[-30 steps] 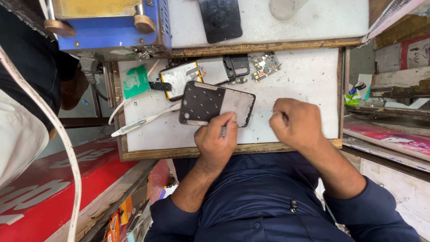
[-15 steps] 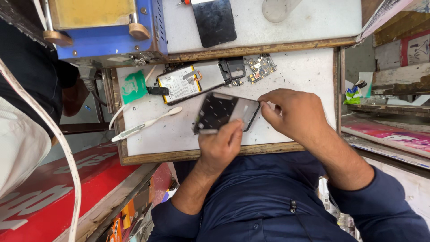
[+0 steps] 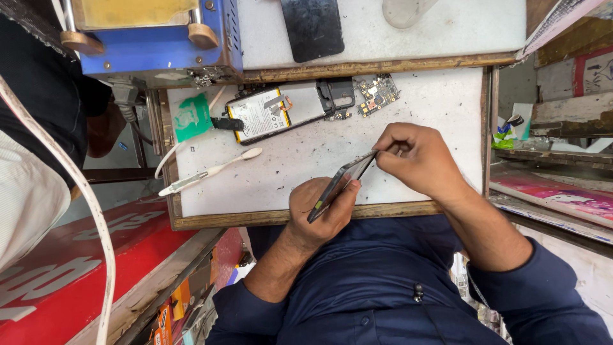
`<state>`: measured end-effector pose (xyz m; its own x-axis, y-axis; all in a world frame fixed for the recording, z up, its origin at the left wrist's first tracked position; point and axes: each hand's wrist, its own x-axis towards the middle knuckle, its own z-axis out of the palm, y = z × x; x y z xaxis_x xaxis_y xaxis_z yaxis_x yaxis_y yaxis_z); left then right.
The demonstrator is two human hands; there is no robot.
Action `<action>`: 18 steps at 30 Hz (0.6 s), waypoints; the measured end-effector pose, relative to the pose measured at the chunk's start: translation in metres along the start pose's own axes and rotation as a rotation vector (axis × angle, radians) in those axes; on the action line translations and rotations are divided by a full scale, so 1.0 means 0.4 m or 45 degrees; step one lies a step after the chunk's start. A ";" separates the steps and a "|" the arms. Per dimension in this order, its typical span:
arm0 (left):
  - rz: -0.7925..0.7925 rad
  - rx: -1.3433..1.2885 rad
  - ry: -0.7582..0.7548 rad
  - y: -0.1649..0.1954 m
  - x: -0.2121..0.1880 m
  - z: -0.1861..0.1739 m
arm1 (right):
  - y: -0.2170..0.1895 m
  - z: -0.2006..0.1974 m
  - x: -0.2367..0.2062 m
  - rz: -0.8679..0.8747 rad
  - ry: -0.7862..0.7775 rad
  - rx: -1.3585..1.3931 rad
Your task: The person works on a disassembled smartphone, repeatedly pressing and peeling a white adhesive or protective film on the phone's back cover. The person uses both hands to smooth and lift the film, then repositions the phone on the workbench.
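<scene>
A thin dark phone panel is tilted up on its edge above the front of the white work board. My left hand grips its lower end from below. My right hand pinches at the panel's upper corner; whether a small tool is between the fingers I cannot tell. Both forearms come in from the bottom in dark blue sleeves.
An opened phone with its battery showing and a small circuit board lie at the board's far side. A white brush-like tool and a green patch lie at the left. A blue machine and a dark glass panel sit behind.
The panel lay flat on the board under both hands; it is now raised and turned on edge. My right hand moved left to its upper corner.
</scene>
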<state>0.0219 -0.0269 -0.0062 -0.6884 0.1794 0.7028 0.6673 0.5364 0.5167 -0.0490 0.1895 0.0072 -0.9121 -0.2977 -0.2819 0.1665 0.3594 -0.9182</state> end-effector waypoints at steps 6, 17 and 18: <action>-0.072 -0.029 -0.013 -0.002 -0.005 0.008 | -0.007 -0.007 -0.001 0.306 -0.052 0.258; -0.034 -0.001 -0.035 -0.002 -0.004 0.001 | -0.042 0.002 -0.008 -0.052 0.059 -0.320; -0.035 0.000 -0.023 -0.002 -0.004 0.001 | -0.027 0.007 -0.001 0.015 0.038 -0.143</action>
<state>0.0223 -0.0273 -0.0080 -0.7117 0.1794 0.6791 0.6478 0.5416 0.5358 -0.0493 0.1835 0.0165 -0.9212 -0.2673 -0.2826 0.1356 0.4602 -0.8774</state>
